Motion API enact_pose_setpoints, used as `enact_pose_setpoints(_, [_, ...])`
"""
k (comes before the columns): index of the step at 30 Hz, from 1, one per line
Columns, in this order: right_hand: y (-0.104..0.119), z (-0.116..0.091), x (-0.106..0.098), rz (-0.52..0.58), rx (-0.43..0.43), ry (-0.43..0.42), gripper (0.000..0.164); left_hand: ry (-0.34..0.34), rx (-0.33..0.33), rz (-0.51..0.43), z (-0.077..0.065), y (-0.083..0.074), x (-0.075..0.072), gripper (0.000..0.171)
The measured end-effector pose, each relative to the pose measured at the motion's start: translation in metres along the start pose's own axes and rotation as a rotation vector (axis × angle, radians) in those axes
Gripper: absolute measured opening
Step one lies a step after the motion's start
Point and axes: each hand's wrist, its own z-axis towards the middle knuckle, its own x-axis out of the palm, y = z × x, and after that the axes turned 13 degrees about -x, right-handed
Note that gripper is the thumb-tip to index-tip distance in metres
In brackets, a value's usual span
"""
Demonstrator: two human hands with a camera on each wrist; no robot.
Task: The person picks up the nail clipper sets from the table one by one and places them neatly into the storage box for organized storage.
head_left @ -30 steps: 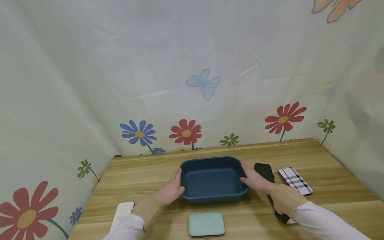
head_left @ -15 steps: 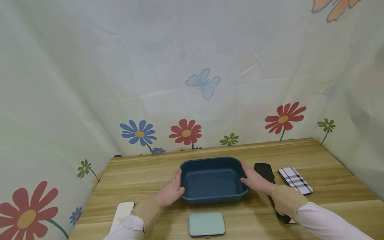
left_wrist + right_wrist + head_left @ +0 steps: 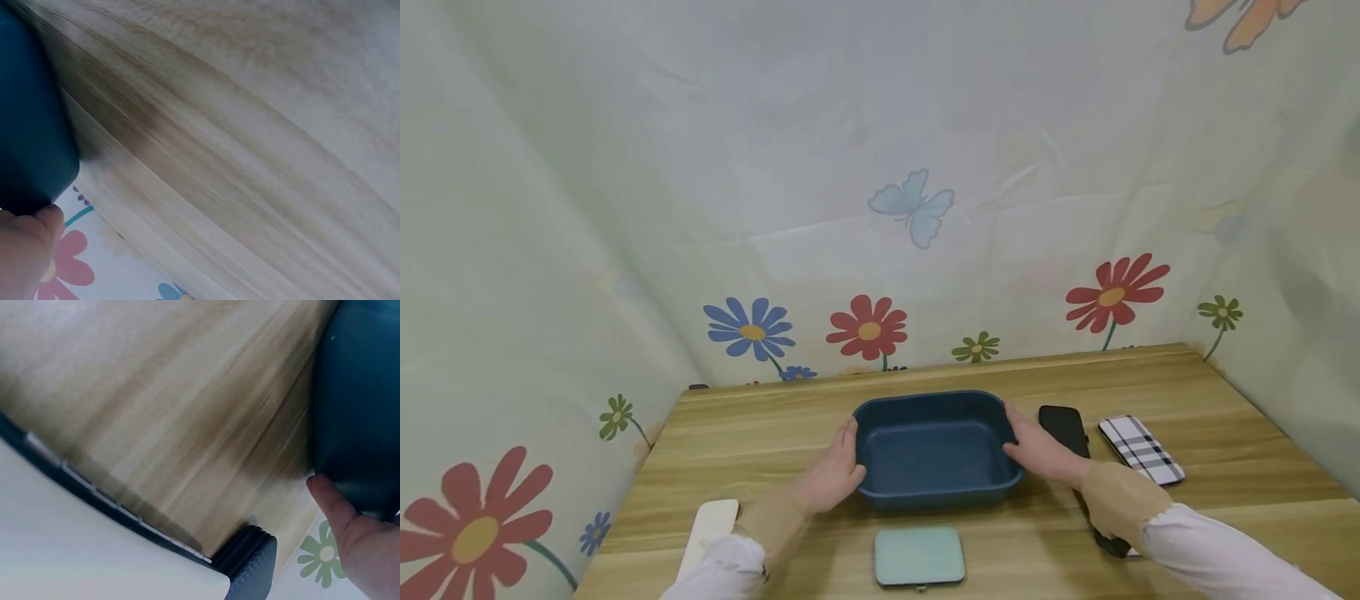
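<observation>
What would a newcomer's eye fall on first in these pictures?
Probably the dark blue tray near the head view's middle, with the left hand at one end and the right hand at the other. Next might come the big red flower at lower left on the patterned sheet, then the mint-green case on the wooden table, just nearer than the tray.

The basin (image 3: 936, 458) in front of me is dark blue. On my near side the flat case (image 3: 919, 555) is mint green; to my left another case (image 3: 711, 525) is white. To my right lie a black case (image 3: 1063, 427) and one (image 3: 1142, 450) in white-and-black plaid. My sleeves (image 3: 1217, 550) are white. The tabletop (image 3: 760, 433) has yellow-brown wood grain, and the pale far sheet (image 3: 775, 142) carries red, blue and green flowers.
</observation>
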Motion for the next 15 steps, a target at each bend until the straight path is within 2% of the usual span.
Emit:
enact_pose_setpoints(7, [-0.0022, -0.0014, 0.002, -0.028, -0.026, -0.014, 0.067, 0.029, -0.037, 0.014, 0.0014, -0.0037, -0.0004, 0.068])
enact_pose_setpoints(12, [-0.0027, 0.0021, 0.001, -0.049, -0.057, -0.027, 0.069, 0.029, -0.042, 0.02, 0.0008, -0.0027, -0.0011, 0.069])
enact_pose_setpoints(15, [-0.0032, 0.0055, -0.0003, -0.06, -0.054, -0.062, 0.064, 0.029, -0.037, 0.023, 0.0012, -0.0026, -0.0003, 0.068])
